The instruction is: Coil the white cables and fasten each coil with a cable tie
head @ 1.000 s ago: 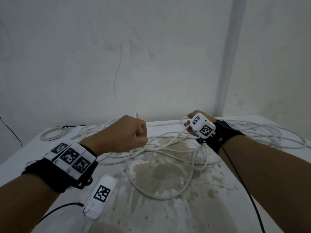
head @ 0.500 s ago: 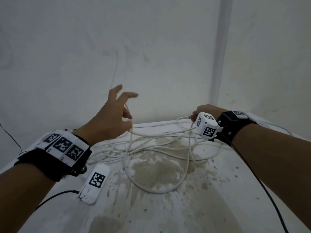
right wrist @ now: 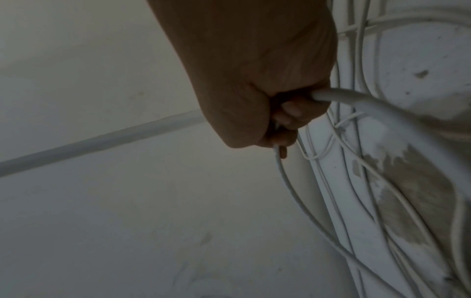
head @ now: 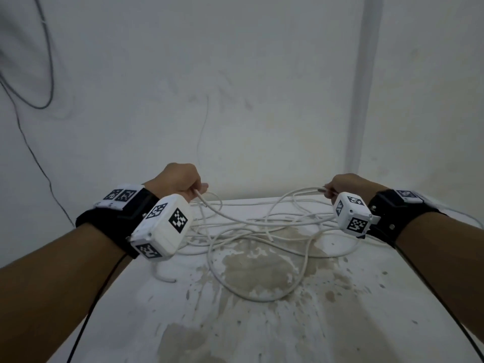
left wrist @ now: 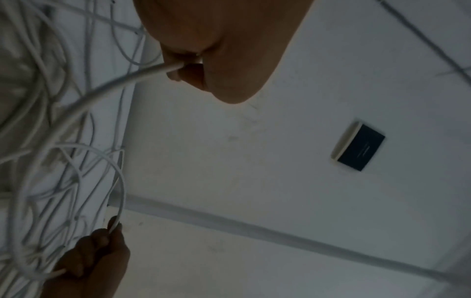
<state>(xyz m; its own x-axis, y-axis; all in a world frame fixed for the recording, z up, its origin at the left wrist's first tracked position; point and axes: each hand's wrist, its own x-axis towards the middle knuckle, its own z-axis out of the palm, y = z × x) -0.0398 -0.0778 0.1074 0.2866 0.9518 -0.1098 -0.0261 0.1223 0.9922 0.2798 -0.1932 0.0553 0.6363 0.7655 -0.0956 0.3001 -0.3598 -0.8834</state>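
Plainly, both hands are raised above the far part of the stained white tabletop (head: 262,323), well apart from each other, and each grip is closed on cable. The left hand (head: 180,180) has its fingers curled round a strand of thin white round cable (head: 209,205); the right hand (head: 345,186) holds a loop of the same kind of cable. Between and below them the rest lies as a loose tangle of white cable (head: 262,231) on the tabletop, strands crossing one another. The likely trouble is snagging: pulling the hands further apart could tighten a crossing into a knot or drag the whole heap toward the edge. Loops already gathered in the right hand could also slip out if that grip loosens. No cable tie is visible.
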